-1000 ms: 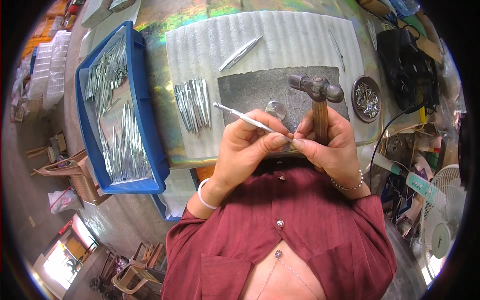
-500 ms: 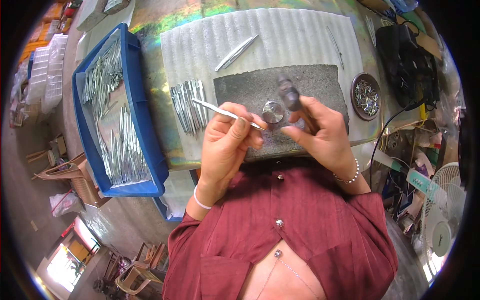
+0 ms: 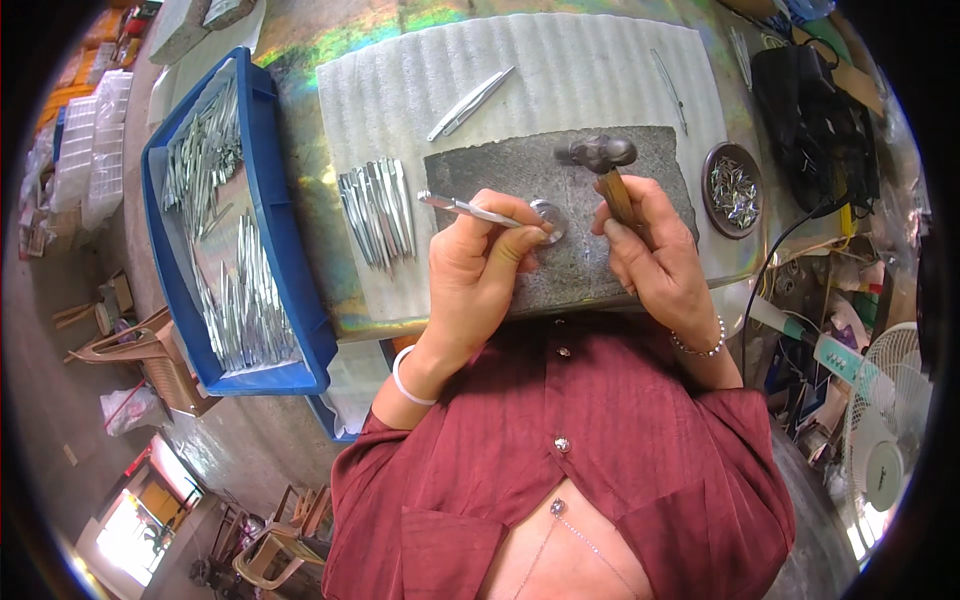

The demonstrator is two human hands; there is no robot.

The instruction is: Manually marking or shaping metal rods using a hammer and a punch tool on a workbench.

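Pinched between the fingers of my left hand (image 3: 478,265) is a slim silver metal piece with a pointed end (image 3: 455,205), its tip resting over a small round steel block (image 3: 548,218). That block stands on a dark grey mat (image 3: 480,160). My right hand (image 3: 655,250) is closed around the wooden handle of a hammer (image 3: 604,152), whose dark head is raised right of the block. Left of the mat lies a row of similar silver pieces (image 3: 377,210). Two more silver pieces (image 3: 470,103) lie beyond the mat.
A blue tray (image 3: 268,170) full of silver pieces stands at the left. On the right, a round brown dish (image 3: 752,220) holds small shiny bits, beside a black bag (image 3: 800,130). White foam sheet (image 3: 590,70) covers the table, with a thin metal rod (image 3: 672,92) on it.
My left hand has moved right and slightly up, bringing the silver piece over the steel block. The hammer has swung up and right, away from the block.
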